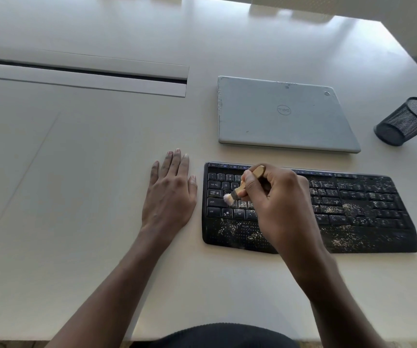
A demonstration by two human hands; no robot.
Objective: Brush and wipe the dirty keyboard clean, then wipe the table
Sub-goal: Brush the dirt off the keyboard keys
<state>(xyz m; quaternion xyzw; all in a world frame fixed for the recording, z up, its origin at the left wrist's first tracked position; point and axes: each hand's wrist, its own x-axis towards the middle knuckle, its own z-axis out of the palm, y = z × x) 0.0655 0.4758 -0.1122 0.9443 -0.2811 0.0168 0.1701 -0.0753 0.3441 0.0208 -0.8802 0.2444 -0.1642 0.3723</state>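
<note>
Dark clothing [223,335] is showing at the near edge; the left hand [169,194] is lying flat, fingers straight, on the white table [76,172] just left of the crumb-speckled black keyboard [353,212]; the right hand [277,197] is pinching a wooden brush [239,190], bristles touching the left keys

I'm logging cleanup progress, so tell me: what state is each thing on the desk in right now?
keyboard: dirty, pale crumbs over right keys and palm rest
brush: held, bristles on the left keys
right hand: curled round the brush handle
left hand: flat on the table, holding nothing
laptop: closed
mesh cup: standing, nothing seen inside
</note>
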